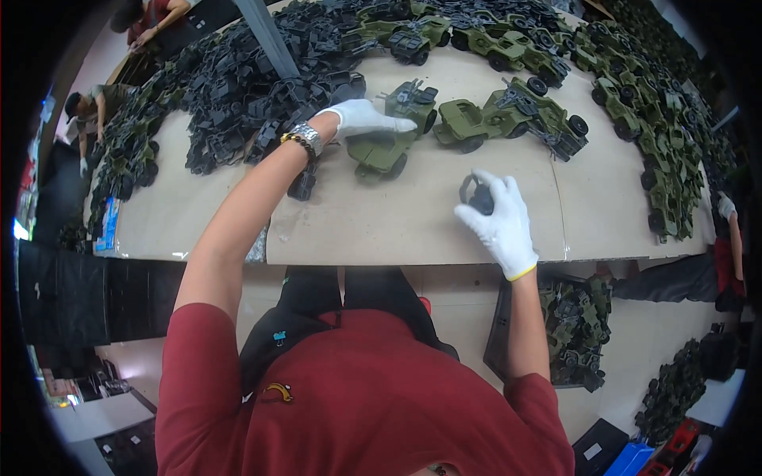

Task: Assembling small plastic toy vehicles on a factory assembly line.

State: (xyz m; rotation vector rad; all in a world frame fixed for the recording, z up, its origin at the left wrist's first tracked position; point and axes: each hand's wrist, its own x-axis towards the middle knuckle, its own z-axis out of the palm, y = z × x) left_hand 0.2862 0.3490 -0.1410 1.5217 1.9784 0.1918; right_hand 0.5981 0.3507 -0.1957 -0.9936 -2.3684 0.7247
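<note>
Right grip (506, 226): curled round dark part (481, 201) | left grip (365, 117): over green toy vehicle (381, 155), closure unclear

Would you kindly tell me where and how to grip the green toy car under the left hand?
Pinch the green toy car, I'd suggest, across its broad near end, coming from the person's side: that end lies uncovered, while the left hand covers its middle and a dark fitting sits at the far end.
</note>
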